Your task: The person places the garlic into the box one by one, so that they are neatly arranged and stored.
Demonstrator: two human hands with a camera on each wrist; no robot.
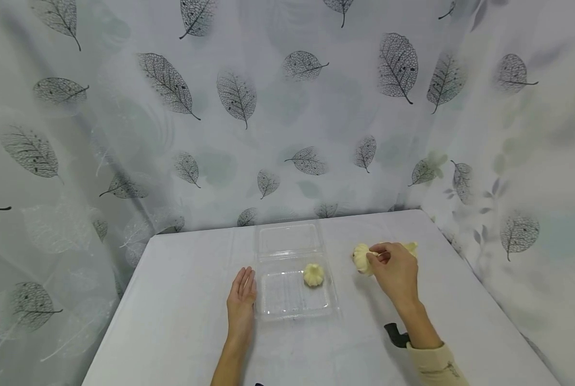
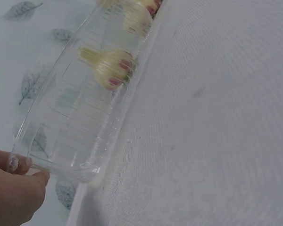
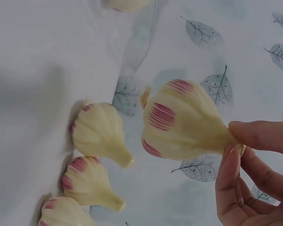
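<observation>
My right hand (image 1: 395, 271) pinches a garlic bulb (image 3: 179, 122) by its stem between thumb and fingers. The bulb is pale yellow with purple-pink streaks and is held above the table. Left of it lies a clear plastic container (image 1: 292, 313), its lid (image 1: 289, 239) folded back flat. One garlic bulb (image 1: 313, 275) sits in the right part of its base, stem up. At the container's left side is my left hand (image 1: 241, 305), fingers straight and fingertips right at the plastic edge.
In the right wrist view, several more bulbs (image 3: 99, 132) stand in a row on the white table (image 1: 186, 300); my right hand mostly hides them in the head view. A leaf-printed curtain (image 1: 268, 107) hangs behind the table. Near my right wrist shows a black curved piece (image 1: 395, 335).
</observation>
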